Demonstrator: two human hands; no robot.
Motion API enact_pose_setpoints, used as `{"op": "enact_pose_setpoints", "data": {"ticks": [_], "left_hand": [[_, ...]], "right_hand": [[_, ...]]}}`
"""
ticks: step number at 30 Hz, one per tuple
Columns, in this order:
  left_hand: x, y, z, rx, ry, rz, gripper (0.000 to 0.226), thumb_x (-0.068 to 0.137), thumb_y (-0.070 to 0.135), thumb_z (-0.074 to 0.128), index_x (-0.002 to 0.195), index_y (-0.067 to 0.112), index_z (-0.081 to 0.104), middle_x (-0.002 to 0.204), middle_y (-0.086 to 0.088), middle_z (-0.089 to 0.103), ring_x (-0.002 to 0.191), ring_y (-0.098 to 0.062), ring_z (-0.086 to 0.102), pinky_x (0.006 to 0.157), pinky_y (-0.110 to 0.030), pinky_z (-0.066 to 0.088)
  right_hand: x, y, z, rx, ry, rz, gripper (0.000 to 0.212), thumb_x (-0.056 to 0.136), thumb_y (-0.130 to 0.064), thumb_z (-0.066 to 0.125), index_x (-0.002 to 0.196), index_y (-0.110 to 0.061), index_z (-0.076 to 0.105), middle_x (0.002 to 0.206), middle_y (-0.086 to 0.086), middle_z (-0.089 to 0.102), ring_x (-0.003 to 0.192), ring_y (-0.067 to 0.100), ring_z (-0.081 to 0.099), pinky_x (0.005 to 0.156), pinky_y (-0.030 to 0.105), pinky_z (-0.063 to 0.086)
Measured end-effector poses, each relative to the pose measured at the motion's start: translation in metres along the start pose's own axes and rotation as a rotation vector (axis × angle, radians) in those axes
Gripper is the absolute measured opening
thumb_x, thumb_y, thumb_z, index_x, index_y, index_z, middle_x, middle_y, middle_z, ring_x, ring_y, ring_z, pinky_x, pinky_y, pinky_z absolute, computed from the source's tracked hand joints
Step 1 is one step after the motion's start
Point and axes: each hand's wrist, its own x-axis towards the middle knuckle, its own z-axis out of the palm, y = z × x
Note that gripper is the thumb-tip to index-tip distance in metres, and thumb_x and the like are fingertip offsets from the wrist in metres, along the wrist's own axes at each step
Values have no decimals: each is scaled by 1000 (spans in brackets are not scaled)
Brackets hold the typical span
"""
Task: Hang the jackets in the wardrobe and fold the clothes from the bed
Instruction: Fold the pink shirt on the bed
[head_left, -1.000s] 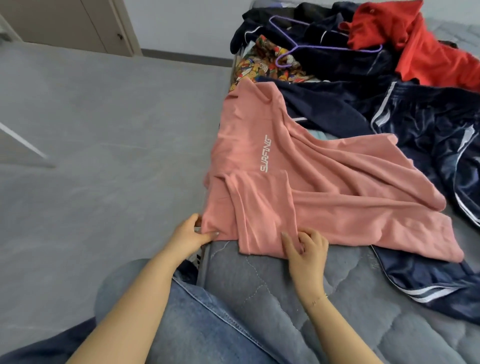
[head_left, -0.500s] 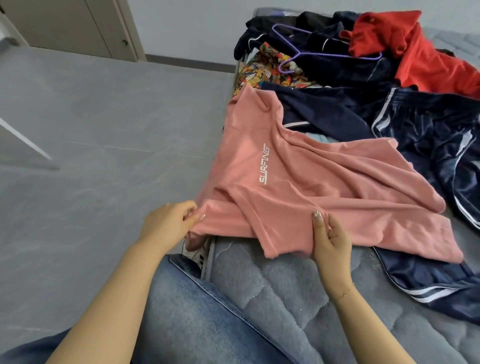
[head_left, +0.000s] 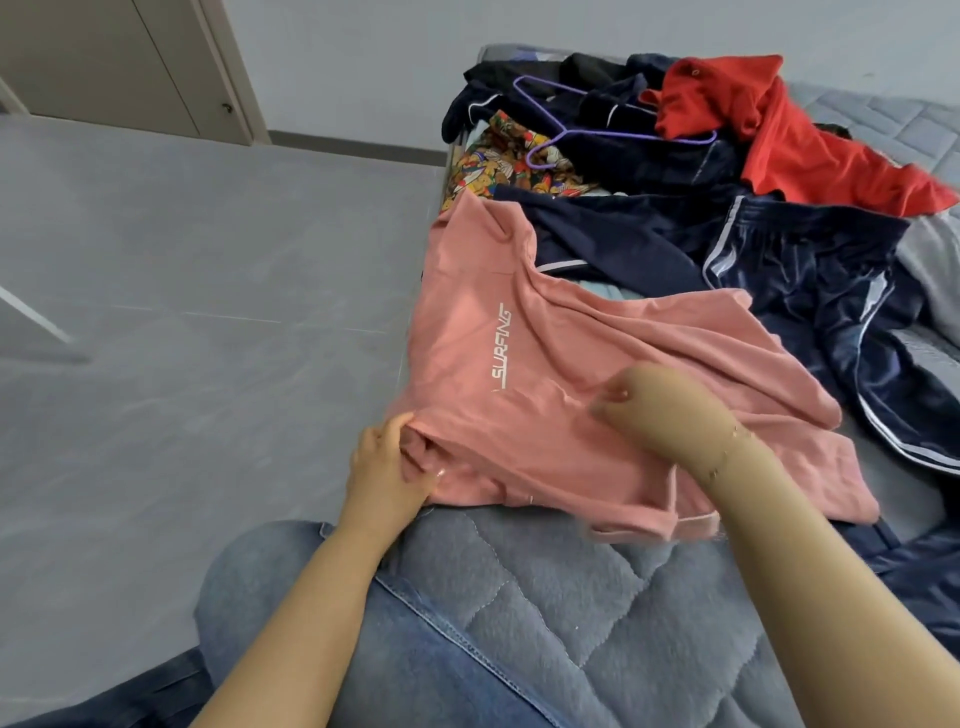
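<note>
A pink T-shirt (head_left: 524, 374) with white "SURFING" lettering lies spread on the near part of the grey quilted bed (head_left: 545, 597). My left hand (head_left: 387, 467) grips a bunched fold at the shirt's near left corner, by the bed's edge. Over the shirt's middle my right hand (head_left: 660, 410) is blurred, fingers curled and pointing left, pinching the pink cloth. A sleeve (head_left: 660, 525) lies folded under my right wrist.
Behind the shirt lie dark navy track clothes (head_left: 810, 280) with white stripes, a red garment (head_left: 779, 135), a colourful patterned cloth (head_left: 498, 166) and a purple hanger (head_left: 587, 130). Grey floor (head_left: 197, 312) spreads left; a door (head_left: 130, 62) is at top left. My jeans-clad knee (head_left: 291, 597) meets the bed.
My right hand has moved from the shirt's near hem up and across to its middle, carrying cloth over. My left hand shifted slightly right along the near left corner.
</note>
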Motion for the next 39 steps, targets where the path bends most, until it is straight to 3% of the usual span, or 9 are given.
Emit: {"op": "enact_pose_setpoints", "data": {"ticks": [4,9,15,18,21,28,32,36,39], "left_hand": [[2,1,-4,-102,66,-112,33,87,25,68,115,18,52,90,-3,61,95,-32,62,76,-39,50],[-1,6,-6,-42,133,-309,36,89,18,56,123,17,44,103,-13,63,94,-35,60,78,-43,50],[-11,21,-10,-35,418,-51,25,81,5,69,103,10,61,100,-8,60,93,-28,56,80,-38,44],[-20,49,8,-438,63,-219,14,90,20,65,100,10,66,82,5,70,72,-9,66,69,-25,50],[-25,62,36,-432,-243,-347,36,95,35,59,117,7,60,101,-1,71,91,-15,67,88,-34,53],[3,67,30,-1551,-274,-854,26,93,29,63,104,6,57,109,-12,63,99,-22,62,77,-35,48],[19,90,29,-1444,-114,-821,16,90,31,66,85,18,58,72,1,52,65,-10,47,61,-23,38],[21,110,25,-1626,-9,-620,7,96,19,59,94,14,63,84,0,68,75,-10,62,63,-21,49],[-1,113,38,-1610,-72,-551,9,95,19,60,100,16,66,91,2,75,86,-10,70,75,-26,53]], "right_hand": [[33,-12,-22,-105,273,0,8,87,-21,54,84,-18,61,89,7,61,93,34,60,68,32,36],[58,-10,5,-75,305,2,52,87,-23,58,137,-16,48,131,10,53,123,32,46,101,40,33],[-18,40,71,944,495,203,11,86,-15,60,80,-18,69,76,-14,66,73,5,59,67,15,45],[-48,59,111,1589,243,519,18,94,-14,56,93,-3,69,86,8,74,78,18,70,70,25,56],[-50,69,121,1927,226,678,20,101,-15,47,112,-2,58,109,19,66,97,28,68,79,31,54],[-9,75,96,1920,310,681,18,93,-21,64,107,-10,62,84,4,64,80,17,66,83,35,57],[2,83,72,1966,443,686,3,92,-15,63,91,-12,63,70,0,56,61,10,56,60,23,52],[-7,127,37,1869,876,487,17,93,-24,60,110,-21,58,107,-1,68,93,10,68,80,27,57],[-18,166,22,1872,994,444,16,96,-29,59,110,-24,54,90,-7,69,69,6,66,62,26,57]]}}
